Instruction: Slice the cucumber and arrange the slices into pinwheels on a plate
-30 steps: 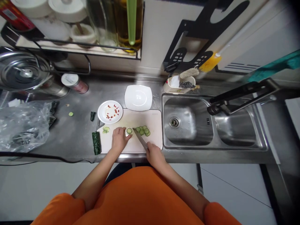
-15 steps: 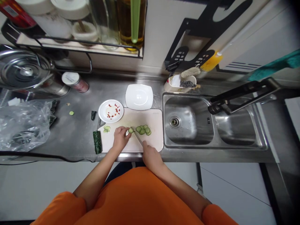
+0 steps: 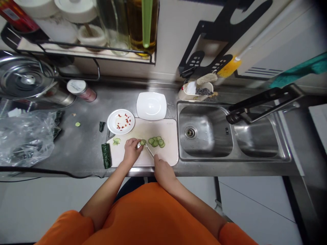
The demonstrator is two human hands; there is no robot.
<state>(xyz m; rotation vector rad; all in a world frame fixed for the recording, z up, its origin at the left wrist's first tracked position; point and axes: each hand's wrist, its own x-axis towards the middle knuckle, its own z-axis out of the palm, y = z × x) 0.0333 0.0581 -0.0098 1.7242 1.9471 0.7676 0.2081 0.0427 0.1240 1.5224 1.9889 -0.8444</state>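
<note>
- So we've got a pale, rounded-corner cutting board point(image 3: 166, 131) as our landmark, and the short green cucumber piece point(image 3: 142, 142) sits around its middle.
- Our left hand point(image 3: 131, 149) has that piece pinched between thumb and fingertips, on the left half of the board.
- Our right hand point(image 3: 165, 173) is wrapped around the handle end of a slim, silvery metal knife point(image 3: 149, 150), over the board's near edge. The blade's far end meets the piece's right side; how deep it goes, we can't tell.
- Right of the board's middle there's a loose cluster of thin, round green cucumber slices point(image 3: 156, 141), some overlapping.
- Off the board's left edge lies a dark green, bumpy-skinned cucumber length point(image 3: 106, 156).
- A round white plate with red bits point(image 3: 111, 121) sits at the board's far left corner, and a squarish glossy white dish point(image 3: 150, 106) at its far edge.
- Handling-wise, we'd guess the piece is light, firm and crisp, but slick on its wet cut faces. We'd hold it low on the skin at the left end, fingertips tucked back. The slices look floppy and easy to tear, so we'd lift those by the rims.
</note>
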